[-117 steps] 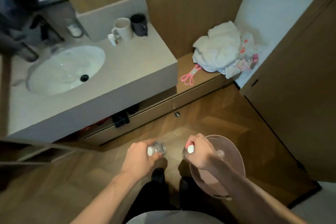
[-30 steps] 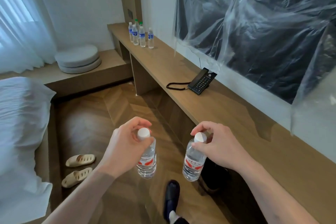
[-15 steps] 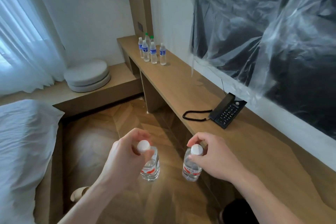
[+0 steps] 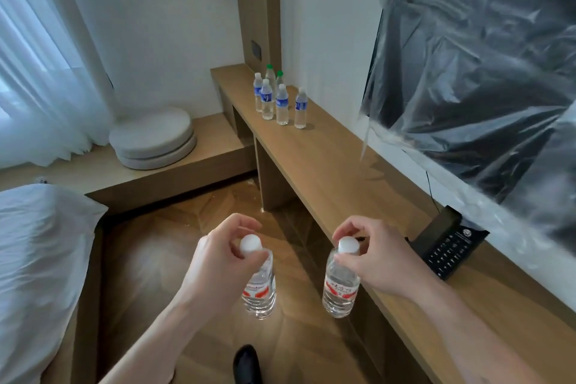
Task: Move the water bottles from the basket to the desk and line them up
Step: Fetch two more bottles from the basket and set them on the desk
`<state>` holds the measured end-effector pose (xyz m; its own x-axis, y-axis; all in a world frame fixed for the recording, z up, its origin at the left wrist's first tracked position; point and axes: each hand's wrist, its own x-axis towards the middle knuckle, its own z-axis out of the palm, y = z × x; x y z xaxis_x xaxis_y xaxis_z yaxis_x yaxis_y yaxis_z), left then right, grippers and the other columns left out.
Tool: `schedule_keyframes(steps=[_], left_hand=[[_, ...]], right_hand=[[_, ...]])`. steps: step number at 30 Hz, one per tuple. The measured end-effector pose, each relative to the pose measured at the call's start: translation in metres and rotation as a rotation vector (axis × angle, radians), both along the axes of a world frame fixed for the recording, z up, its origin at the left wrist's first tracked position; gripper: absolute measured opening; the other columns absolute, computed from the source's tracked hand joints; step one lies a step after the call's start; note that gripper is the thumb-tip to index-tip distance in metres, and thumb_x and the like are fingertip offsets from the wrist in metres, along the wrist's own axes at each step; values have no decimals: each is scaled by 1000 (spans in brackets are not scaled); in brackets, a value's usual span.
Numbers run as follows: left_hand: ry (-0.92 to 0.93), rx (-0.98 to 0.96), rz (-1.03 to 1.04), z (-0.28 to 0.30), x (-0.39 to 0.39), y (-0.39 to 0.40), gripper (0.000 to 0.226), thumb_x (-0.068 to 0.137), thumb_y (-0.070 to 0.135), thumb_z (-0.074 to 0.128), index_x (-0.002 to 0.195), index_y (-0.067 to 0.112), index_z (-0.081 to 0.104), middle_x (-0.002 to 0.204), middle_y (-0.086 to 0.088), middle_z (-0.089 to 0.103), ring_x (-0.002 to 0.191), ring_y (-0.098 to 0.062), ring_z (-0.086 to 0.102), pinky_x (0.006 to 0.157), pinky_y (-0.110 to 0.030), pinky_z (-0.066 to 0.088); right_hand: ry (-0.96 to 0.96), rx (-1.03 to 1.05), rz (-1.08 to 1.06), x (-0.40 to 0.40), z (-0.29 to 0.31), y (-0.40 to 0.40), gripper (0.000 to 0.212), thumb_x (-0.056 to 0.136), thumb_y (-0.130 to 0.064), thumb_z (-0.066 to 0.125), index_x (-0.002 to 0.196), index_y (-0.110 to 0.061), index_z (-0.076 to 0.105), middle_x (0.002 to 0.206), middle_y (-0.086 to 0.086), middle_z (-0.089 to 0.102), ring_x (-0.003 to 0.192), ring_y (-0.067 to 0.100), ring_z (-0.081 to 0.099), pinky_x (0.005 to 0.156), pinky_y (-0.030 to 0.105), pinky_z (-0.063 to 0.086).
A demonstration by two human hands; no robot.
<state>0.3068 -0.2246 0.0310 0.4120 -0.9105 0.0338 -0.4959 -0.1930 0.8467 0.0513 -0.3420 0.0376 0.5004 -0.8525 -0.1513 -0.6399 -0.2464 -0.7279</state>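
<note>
Up close in the head view, the left hand (image 4: 218,262) pinches a clear ribbed plastic bottle (image 4: 259,285) by its round white cap, thumb and curled fingers closed round the neck so the bottle hangs upright beneath the knuckles, its red-and-white label facing out. Just to the right of it, and apart from it, the right hand (image 4: 378,259) holds a matching second bottle (image 4: 339,284) the same way, fingers arched over the white cap and thumb against its near side, forearm coming in from the lower right. Both bottles hang over the herringbone wood floor (image 4: 174,259), with the second one at the front edge of the long, smooth wooden desk (image 4: 327,171) that runs past the right hand. Far beyond both hands, at the desk's end, stands a cluster of six bottles (image 4: 280,97), four with blue labels and white caps, two with green caps. Right of the right hand, a black keypad telephone (image 4: 448,246) lies on the desk under a dark screen draped in crinkled clear plastic film (image 4: 473,56). Left of the left hand lies rumpled white bedding (image 4: 40,259); farther off, two stacked round grey cushions (image 4: 152,137) sit on a low wooden platform.
</note>
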Motion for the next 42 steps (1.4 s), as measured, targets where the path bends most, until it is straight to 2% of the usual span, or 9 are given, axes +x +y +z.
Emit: schedule_keyframes(steps=[6,11,17,23,26,30,34,36,42], left_hand=[[4,25,-88,-4,72,-86,32,82,15,83,102,35,66,89,22,72,80,0,67,57,-12,49],[-25,36,-166,1,136,-166,36,83,21,84,108,38,64,97,16,74,88,-9,70,66,-17,54],[-19,35,-206,-1,175,-242,35,84,20,83,109,38,64,96,17,74,90,-1,70,70,-20,57],[0,49,-232,-13,206,-332,35,86,23,84,111,40,65,99,18,75,91,-2,72,70,-21,59],[-45,58,-255,-17,216,-379,27,87,23,83,106,38,70,95,14,75,83,6,68,60,-14,53],[-95,83,-269,-19,227,-444,20,87,21,84,95,35,72,85,13,73,78,7,66,58,-11,50],[-140,122,-262,-27,236,-508,21,83,20,84,89,36,72,74,16,70,67,-4,66,57,-17,49],[-150,139,-275,-31,241,-536,20,83,21,84,91,36,72,73,12,70,69,-2,66,56,-15,48],[-142,166,-375,-48,258,-625,19,89,25,82,98,36,69,93,12,73,78,0,69,58,-15,50]], right_hand=[[15,-2,-143,62,-6,-64,25,86,-28,84,98,-40,67,106,-20,67,94,9,68,71,30,66],[3,-41,-222,114,-3,-111,24,89,-25,82,99,-39,66,105,-19,68,94,5,67,63,18,61],[-19,23,-310,142,-10,-171,21,88,-25,82,98,-38,68,106,-19,67,87,7,66,57,15,54],[-33,54,-319,170,-31,-254,21,88,-28,83,98,-40,69,106,-21,66,90,7,68,67,23,61],[-26,55,-340,183,-42,-300,21,87,-25,83,94,-39,69,102,-21,67,92,6,66,76,31,64],[26,6,-340,197,-50,-361,22,83,-18,78,86,-36,65,91,-21,65,78,-4,57,64,14,42],[28,1,-367,205,-50,-419,20,81,-21,76,85,-37,64,95,-23,65,76,-1,57,64,21,44],[29,12,-385,208,-51,-442,19,83,-22,74,86,-37,63,96,-26,63,82,-2,58,66,24,44],[57,-1,-453,227,-59,-511,20,83,-16,69,86,-34,64,97,-19,65,90,0,57,68,21,40]])
